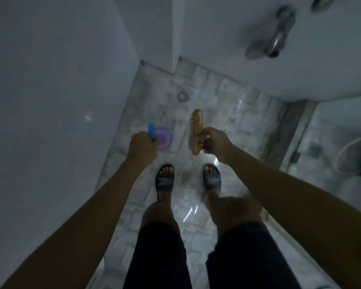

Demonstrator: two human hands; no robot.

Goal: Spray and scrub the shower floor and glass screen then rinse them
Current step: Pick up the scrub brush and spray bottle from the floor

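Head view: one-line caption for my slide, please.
Over the shower floor, left hand grips a purple spray bottle, right hand a brown scrub brush.

spray bottle (164,138) left of brush (194,132)

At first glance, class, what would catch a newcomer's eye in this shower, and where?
The yellow scrub brush, gripped by the right hand at centre, stands out over the pale tiled floor. Beside it, the left hand holds a purple bottle with a blue trigger.
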